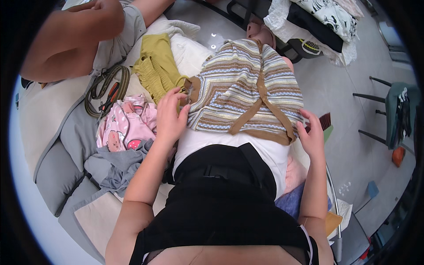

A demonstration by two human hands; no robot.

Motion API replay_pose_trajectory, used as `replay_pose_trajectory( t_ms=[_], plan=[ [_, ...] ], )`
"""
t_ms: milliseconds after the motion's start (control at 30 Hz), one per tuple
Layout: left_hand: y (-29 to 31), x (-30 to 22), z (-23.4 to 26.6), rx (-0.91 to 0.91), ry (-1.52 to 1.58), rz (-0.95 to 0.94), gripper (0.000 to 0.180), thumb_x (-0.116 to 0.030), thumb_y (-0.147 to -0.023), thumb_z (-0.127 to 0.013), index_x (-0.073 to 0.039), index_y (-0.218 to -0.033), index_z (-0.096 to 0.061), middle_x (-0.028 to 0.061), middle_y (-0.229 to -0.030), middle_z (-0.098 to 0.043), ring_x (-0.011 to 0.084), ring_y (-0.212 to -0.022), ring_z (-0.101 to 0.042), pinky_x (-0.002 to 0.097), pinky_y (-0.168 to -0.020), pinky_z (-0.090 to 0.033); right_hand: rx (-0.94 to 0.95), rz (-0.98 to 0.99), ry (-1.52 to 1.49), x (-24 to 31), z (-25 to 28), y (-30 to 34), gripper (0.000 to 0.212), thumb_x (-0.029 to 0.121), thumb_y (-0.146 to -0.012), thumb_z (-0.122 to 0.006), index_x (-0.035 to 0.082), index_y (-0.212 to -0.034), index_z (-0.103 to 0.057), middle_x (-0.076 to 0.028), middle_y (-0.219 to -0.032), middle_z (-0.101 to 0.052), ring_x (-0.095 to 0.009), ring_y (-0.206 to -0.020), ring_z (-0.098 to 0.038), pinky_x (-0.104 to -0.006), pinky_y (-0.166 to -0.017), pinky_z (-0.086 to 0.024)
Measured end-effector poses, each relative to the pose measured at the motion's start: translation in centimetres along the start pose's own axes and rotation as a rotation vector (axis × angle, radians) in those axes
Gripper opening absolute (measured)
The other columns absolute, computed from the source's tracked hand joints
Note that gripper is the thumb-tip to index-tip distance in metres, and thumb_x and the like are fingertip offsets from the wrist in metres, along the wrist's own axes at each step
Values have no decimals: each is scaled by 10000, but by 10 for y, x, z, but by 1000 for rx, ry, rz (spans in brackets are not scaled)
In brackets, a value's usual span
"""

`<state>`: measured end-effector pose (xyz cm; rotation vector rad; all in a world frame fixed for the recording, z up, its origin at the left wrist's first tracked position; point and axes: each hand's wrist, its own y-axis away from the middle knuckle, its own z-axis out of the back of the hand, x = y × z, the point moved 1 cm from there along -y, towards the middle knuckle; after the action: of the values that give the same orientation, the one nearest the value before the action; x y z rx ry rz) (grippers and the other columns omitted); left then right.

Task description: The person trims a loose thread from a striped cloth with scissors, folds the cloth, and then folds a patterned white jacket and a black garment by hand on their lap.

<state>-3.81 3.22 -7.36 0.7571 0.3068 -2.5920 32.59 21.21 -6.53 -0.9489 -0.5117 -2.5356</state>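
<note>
A striped knit cardigan (229, 84) in brown, cream and pale blue lies spread over my lap, with its brown button band running down toward me and splitting into two ends. My left hand (171, 117) rests at the cardigan's left edge, close to a brown ribbed part, fingers and thumb apart. At the opposite edge is my right hand (312, 132), its fingers bent and separated from the thumb, the tips beside the knit. I cannot make out any cloth gripped in either hand.
On the left sofa (73, 141) lie mustard-yellow clothing (157, 64), a pink printed garment (128, 123), grey cloth (117, 165) and a coiled strap (95, 95). Another person's bare knee (75, 39) is at upper left. Folded fabrics (318, 26) are piled at upper right, a green chair (399, 115) far right.
</note>
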Motion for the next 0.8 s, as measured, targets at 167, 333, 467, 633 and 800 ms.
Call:
replay_pose_trajectory(
  t_ms=[167, 333, 467, 633, 800],
  plan=[
    [-14, -49, 5, 347, 163, -257, 307, -179, -770, -735, -48, -1023, -623, 122, -1168, -624, 338, -1091, -568, 400, -941, -437, 46, 233, 136, 20, -6, -1, 512, 183, -788, -710, 38, -1249, -541, -162, -1269, -561, -348, -1189, -507, -417, -1017, -390],
    [-4, -50, -12, 146, -2, -268, 506, -244, -751, -761, -43, -1177, -577, 109, -1075, -636, 313, -1020, -586, 393, -894, -455, -32, 121, 263, 1, -8, 9, 657, 210, -805, -704, 46, -1378, -428, -212, -1369, -481, -365, -1268, -454, -419, -1059, -358],
    [-4, -34, -18, 223, 35, -132, 325, -162, -763, -743, -24, -1019, -598, 127, -939, -618, 304, -858, -587, 380, -777, -465, -25, -45, 24, -33, -15, 6, 633, 223, -842, -683, 37, -1385, -413, -215, -1343, -512, -359, -1249, -491, -399, -1024, -396],
    [-4, -32, -11, 25, 298, -86, 144, -64, -798, -679, -30, -881, -565, 103, -851, -607, 291, -799, -575, 362, -716, -459, 71, -232, -34, -24, -12, 2, 491, 151, -859, -654, 14, -1303, -494, -131, -1078, -616, -261, -995, -598, -334, -902, -467],
    [16, -14, 14, -112, 585, 8, 101, 17, -828, -621, -7, -877, -536, 68, -882, -563, 165, -765, -542, 278, -659, -439, -70, -188, -430, -30, -8, 4, 332, -42, -866, -570, 27, -1191, -577, 30, -861, -507, -58, -802, -504, -206, -762, -441]
  ],
)
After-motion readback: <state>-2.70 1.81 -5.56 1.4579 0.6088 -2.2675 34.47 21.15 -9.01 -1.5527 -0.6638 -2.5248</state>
